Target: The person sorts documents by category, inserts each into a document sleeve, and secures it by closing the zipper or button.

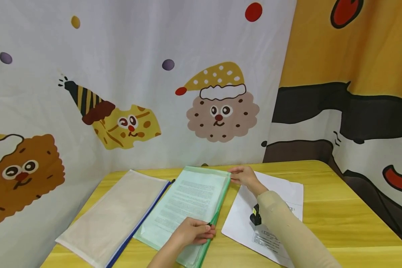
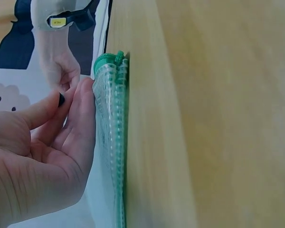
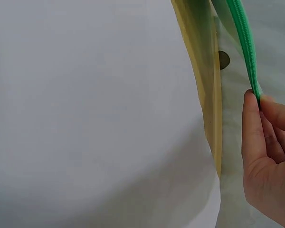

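A translucent green zip document pouch [image 1: 203, 172] lies mid-table, with a printed sheet [image 1: 191, 199] showing through it. My left hand [image 1: 195, 230] is at the near part of its zipper edge, thumb and fingers pinching a small black zipper pull [image 2: 61, 99]. At the far right corner, my right hand [image 1: 244, 177] pinches the end of the green zipper [image 3: 247, 45] between thumb and fingertips. The left wrist view shows the pouch's green edge [image 2: 118, 142] beside the left hand [image 2: 52, 147]. How far the zipper is open, I cannot tell.
Left of the green pouch lies a pale pouch [image 1: 117, 212] with a blue zipper edge. White printed papers [image 1: 239, 223] lie on the right under my right forearm, which wears a black wrist device [image 1: 255, 215]. A cartoon-printed curtain [image 1: 137, 56] hangs behind the yellow wooden table [image 1: 335, 208].
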`<action>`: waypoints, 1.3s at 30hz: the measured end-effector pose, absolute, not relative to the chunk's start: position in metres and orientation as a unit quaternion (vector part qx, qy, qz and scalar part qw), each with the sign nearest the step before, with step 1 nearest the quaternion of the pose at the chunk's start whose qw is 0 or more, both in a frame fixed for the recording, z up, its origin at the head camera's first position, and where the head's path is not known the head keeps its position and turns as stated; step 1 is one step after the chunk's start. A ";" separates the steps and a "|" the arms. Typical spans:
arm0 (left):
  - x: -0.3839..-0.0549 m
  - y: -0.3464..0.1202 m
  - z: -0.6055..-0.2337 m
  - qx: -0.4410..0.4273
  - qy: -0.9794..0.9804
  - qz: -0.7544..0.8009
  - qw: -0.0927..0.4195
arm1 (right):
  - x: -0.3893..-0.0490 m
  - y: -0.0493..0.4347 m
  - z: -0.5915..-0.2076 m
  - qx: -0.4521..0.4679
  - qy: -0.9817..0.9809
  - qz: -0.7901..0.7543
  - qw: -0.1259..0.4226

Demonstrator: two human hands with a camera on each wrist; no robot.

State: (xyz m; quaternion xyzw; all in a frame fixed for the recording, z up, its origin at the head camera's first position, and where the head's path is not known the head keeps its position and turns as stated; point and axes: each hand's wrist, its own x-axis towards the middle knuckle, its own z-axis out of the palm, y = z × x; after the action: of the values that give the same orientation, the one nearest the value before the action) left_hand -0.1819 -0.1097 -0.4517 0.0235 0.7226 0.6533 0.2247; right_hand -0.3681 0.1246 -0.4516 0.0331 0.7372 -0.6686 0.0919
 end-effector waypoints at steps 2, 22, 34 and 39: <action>-0.181 -0.112 -0.452 0.034 0.726 0.650 0.223 | -0.368 0.125 -0.452 0.029 0.738 -0.668 0.092; -0.168 -0.123 -0.449 0.045 0.730 0.642 0.231 | -0.366 0.125 -0.450 0.027 0.745 -0.659 0.100; -0.153 -0.131 -0.445 0.054 0.727 0.638 0.248 | -0.365 0.127 -0.451 0.034 0.746 -0.657 0.100; -0.147 -0.138 -0.443 0.057 0.718 0.644 0.257 | -0.365 0.129 -0.454 0.035 0.749 -0.655 0.098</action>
State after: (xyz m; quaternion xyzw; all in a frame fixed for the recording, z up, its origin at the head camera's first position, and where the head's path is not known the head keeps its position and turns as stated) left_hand -0.1471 -0.1377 -0.4427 0.0568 0.7182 0.6443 0.2568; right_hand -0.3652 0.1286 -0.4542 0.0347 0.7486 -0.6548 0.0978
